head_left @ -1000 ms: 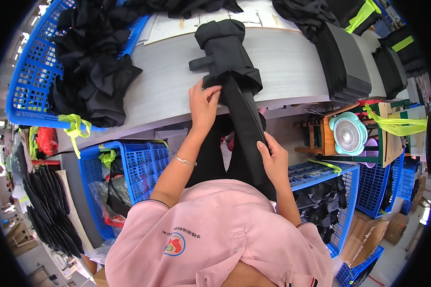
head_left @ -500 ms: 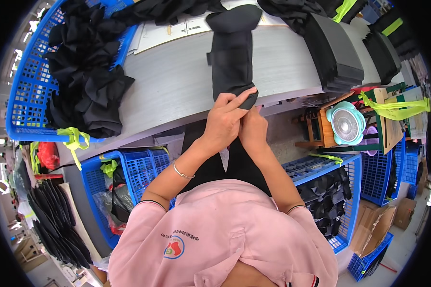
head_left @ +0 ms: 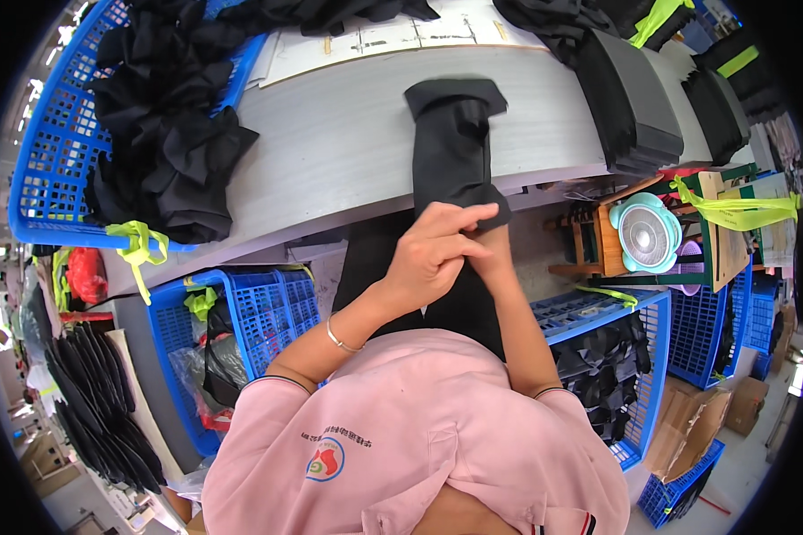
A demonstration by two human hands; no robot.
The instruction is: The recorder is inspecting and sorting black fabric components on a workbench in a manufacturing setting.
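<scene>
- The counter point(head_left: 330, 134) bears most of the black fabric piece point(head_left: 451, 152), whose near end hangs past the counter's near edge; letting the far part rest there should limit dragging and twisting
- The near end is probably best worked evenly, with both hands close together just off the counter's edge
- The left hand point(head_left: 433, 254) reaches over that end, fingers slightly spread; its thumb is hidden, so I cannot tell whether it pinches cloth
- The right hand point(head_left: 493, 250) is partly covered by the left, its grip impossible to tell
- Seams blur, black on black
</scene>
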